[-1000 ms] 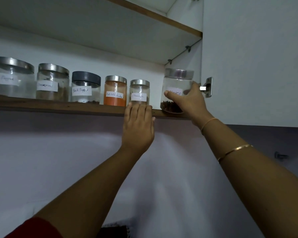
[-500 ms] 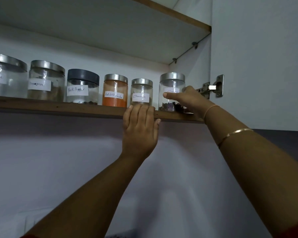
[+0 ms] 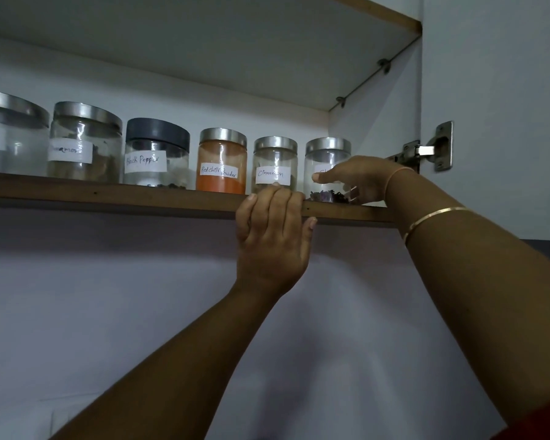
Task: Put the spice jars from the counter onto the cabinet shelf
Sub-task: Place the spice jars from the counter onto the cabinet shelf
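White cabinet interior, viewed from below; its wood-edged shelf (image 3: 108, 195) carries a row of six lidded jars, all upright.

Right hand (image 3: 359, 179) grips the end jar (image 3: 326, 154): thumb laid across the front over the label, fingers curled round the far side and visible through the glass; only the letters "Cl" of the label show; dark pieces lie at the bottom; the jar stands on the shelf, steel lid on.

Left hand (image 3: 272, 236) holds the shelf's front edge, just left of the right hand: four fingers hooked over the top of the edge, thumb pressed to the underside; whether the fingertips touch the jar behind them cannot be told.

Directly behind the left hand's fingers stands the cinnamon jar (image 3: 275, 160), just beside the end jar. Further left of that hand, in order: the red chilli powder jar (image 3: 222, 163), full of orange powder; the black pepper jar (image 3: 157, 154), with a dark lid; a larger jar (image 3: 85, 141) with a label too blurred to read; a sixth jar (image 3: 10, 134), cut off by the frame edge.

Right of the right hand, a steel hinge (image 3: 438, 150) joins the cabinet side to the open door (image 3: 496, 90). Two thin bangles (image 3: 432, 217) sit on the right forearm. An upper shelf (image 3: 204, 42) spans above both hands.
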A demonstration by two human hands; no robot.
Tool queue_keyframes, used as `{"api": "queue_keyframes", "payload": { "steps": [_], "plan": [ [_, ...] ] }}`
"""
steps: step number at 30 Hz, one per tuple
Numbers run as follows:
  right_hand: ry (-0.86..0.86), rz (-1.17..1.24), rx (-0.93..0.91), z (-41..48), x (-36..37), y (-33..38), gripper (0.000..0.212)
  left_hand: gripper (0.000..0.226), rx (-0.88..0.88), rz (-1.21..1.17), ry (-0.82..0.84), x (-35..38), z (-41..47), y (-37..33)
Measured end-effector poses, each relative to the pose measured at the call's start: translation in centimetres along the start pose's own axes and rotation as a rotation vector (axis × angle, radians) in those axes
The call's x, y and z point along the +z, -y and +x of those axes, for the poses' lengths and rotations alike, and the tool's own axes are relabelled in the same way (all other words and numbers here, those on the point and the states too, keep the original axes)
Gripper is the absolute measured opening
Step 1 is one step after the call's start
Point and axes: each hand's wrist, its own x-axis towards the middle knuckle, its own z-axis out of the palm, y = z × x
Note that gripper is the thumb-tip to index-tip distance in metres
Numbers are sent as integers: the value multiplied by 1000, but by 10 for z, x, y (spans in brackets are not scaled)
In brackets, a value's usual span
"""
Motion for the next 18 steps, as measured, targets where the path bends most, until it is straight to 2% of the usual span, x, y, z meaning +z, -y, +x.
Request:
{"api": "queue_keyframes", "payload": {
  "steps": [6,12,16,18],
  "plan": [
    [-50,-43,-24,14,9,-8,65,33,1,9,-15,3,-1,1],
    [-90,-110,-14,9,9,-9,72,31,-20,-1,9,2,0,0],
    [-58,-224,-28,-3,10,-7,52,33,-36,-10,68,-6,0,-1],
    [-46,-289,3,-8,12,-4,49,35,-43,-21,106,-11,1,-1]
  ]
}}
